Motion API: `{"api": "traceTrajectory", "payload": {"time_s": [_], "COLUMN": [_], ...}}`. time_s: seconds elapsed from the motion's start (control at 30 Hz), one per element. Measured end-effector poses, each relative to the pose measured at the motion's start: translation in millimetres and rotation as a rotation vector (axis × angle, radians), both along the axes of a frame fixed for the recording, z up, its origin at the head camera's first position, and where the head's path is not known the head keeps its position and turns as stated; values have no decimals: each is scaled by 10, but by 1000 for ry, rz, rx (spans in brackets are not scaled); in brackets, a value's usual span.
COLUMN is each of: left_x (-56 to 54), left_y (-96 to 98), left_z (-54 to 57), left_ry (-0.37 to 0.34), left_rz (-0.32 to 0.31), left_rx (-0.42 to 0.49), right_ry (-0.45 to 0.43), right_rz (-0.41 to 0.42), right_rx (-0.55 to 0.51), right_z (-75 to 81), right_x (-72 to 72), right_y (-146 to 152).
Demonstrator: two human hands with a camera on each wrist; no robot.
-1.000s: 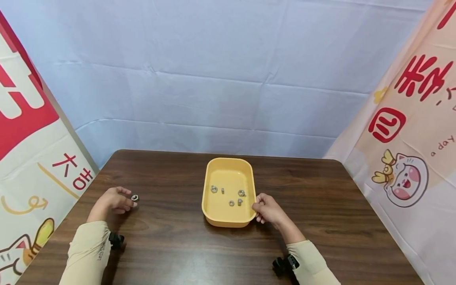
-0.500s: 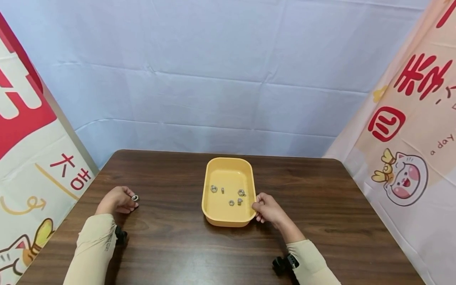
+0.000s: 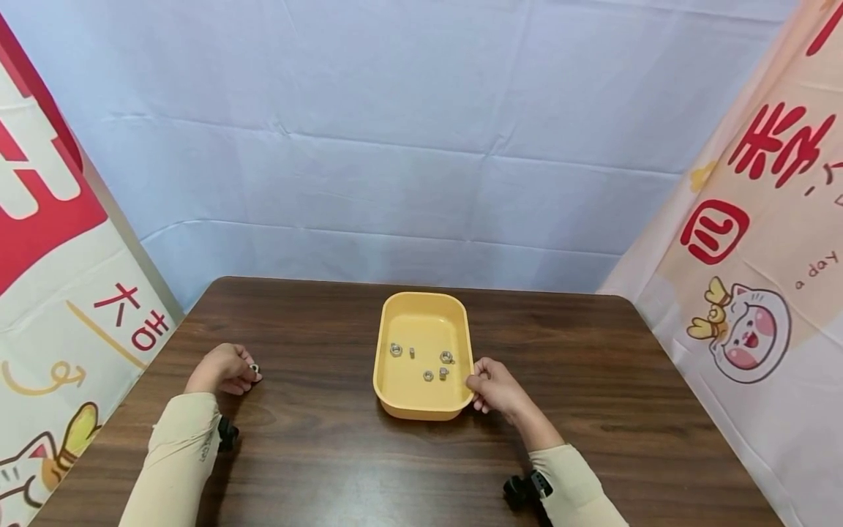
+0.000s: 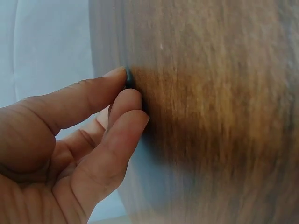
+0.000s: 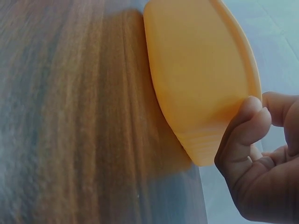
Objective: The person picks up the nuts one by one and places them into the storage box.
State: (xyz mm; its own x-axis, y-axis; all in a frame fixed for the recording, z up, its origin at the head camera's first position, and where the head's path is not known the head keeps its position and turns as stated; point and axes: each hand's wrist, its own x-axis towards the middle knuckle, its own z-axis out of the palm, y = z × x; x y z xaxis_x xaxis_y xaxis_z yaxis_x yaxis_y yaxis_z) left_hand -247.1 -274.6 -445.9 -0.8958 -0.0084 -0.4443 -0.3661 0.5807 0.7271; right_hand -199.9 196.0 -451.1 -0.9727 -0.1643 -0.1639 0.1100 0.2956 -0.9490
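At the table's left side my left hand [image 3: 227, 369] pinches a metal nut [image 3: 255, 368] at its fingertips, close to the tabletop. In the left wrist view only a small dark sliver of the nut [image 4: 129, 78] shows by the fingertips; the rest is hidden. A yellow plastic tray [image 3: 424, 407] stands at mid-table. My right hand [image 3: 498, 388] grips its right rim between thumb and fingers, and the right wrist view shows the fingers against the tray's outer wall [image 5: 201, 65]. Inside the tray, several small metal pieces lie apart, among them a nut [image 3: 396, 350] and a smaller nut [image 3: 428, 375].
The dark wood-grain table [image 3: 316, 454] carries the tray near its far edge. A pale cloth [image 3: 395, 183] hangs behind it, and printed cloths hang at the left and right. A dark wrist camera [image 3: 516, 492] sits on the right forearm.
My left hand has moved right to the nut, and its fingers have come together on it. The nut has shifted slightly right and tilted. My right hand stays on the tray's rim.
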Motion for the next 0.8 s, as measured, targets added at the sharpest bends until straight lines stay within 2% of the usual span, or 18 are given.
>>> {"api": "traceTrajectory", "payload": {"time_s": [0.17,0.23,0.47,0.57,0.7,0.8], "left_x": [44,57,58,41,17,9], "left_y": [-17,-12,33,48,59,67], "left_z": [43,63,92,46,-33,-79], "left_ry": [42,72,196,264,320,337], "left_rz": [-38,-48,-83,-113,-145,-143], "left_rx": [-92,-104,-19,45,232,343], "right_ry": [3,4,12,9,1,-8], "right_rz": [6,5,9,5,-5,-9], "right_rx": [-3,1,6,11,11,5], "right_z": [-4,-9,-6,-5,-10,-10], "right_x": [12,13,6,4,-2,-4], "right_y": [-3,-1,6,11,10,3]}}
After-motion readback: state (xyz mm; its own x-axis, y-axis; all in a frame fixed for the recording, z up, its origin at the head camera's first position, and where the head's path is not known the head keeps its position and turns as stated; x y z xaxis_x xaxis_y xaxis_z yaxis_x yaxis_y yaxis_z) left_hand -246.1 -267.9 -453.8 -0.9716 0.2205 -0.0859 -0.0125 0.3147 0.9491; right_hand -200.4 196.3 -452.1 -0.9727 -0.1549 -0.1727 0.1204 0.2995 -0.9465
